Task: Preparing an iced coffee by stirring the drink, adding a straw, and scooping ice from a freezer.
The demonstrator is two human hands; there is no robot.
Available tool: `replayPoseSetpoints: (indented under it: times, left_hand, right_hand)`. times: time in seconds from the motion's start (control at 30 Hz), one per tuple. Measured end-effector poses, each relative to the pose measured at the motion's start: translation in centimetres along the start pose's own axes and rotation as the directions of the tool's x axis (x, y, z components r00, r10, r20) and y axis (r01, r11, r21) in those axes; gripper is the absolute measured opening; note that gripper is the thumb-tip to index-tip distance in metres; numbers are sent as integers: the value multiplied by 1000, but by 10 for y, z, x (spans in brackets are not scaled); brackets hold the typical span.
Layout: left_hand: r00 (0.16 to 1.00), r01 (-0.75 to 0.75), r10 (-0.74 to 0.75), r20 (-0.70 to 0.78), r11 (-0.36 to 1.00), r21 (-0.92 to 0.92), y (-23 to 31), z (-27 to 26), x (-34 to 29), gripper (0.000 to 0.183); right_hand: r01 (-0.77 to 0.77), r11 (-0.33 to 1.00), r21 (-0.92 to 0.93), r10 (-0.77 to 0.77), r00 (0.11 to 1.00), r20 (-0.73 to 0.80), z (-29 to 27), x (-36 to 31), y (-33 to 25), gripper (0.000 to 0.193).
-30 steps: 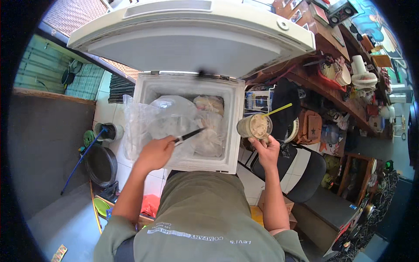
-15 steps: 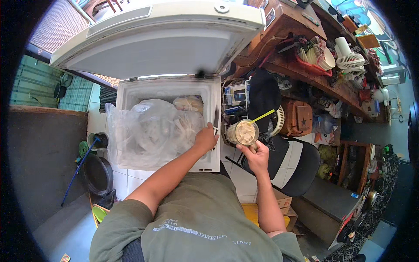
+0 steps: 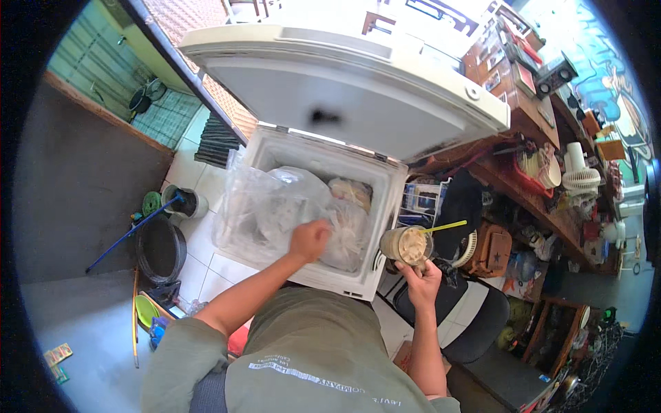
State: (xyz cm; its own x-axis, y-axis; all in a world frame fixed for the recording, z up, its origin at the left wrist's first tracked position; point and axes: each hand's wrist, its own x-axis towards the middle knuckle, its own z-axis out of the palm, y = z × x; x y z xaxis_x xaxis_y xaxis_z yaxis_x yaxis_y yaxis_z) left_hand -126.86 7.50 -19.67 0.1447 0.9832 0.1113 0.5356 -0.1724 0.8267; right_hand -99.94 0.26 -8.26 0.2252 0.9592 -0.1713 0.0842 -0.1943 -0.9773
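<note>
The left hand (image 3: 309, 239) reaches into the open freezer (image 3: 385, 206) with its fingers curled in, knuckles up, pressed against the clear bags (image 3: 289, 206) of ice. Whether it grips anything cannot be told: the fingertips are turned down and out of sight behind the hand itself.

The right hand (image 3: 421, 277) is closed around the lower part of a cup (image 3: 406, 246), held just beside the freezer's right front corner, outside its wall. The cup is clear plastic, filled nearly to the brim with a pale brown, milky drink. A yellow straw (image 3: 446, 226) sticks out of it, leaning to the right.

The freezer is a white chest type with its lid (image 3: 344, 89) swung up and back. Inside, crumpled clear plastic fills most of the space; a large bag spills over the left wall, and a smaller knotted bag (image 3: 348, 234) lies right under the left hand. A paler lump (image 3: 351, 191) sits toward the back right.

The bags' folds and glare make their contents hard to make out. The bottom of the freezer is hidden. The person's shirt (image 3: 303, 358) covers the freezer's front wall low down, and the cup's base is hidden by the right hand.
</note>
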Motion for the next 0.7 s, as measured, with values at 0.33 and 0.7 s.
replayPoseSetpoints:
  times: [0.33,0.7]
  left_hand:
    - [976,214,-170,-134,851,480,-199,19,18,30]
    - [979,174,-202,-16,799,575,-161,29,18,67]
  right_hand:
    - [-100,976,-195,116,991,70,49,6,-5,20]
    - [-124,937,-326,165,981,100,53,-7,11,20]
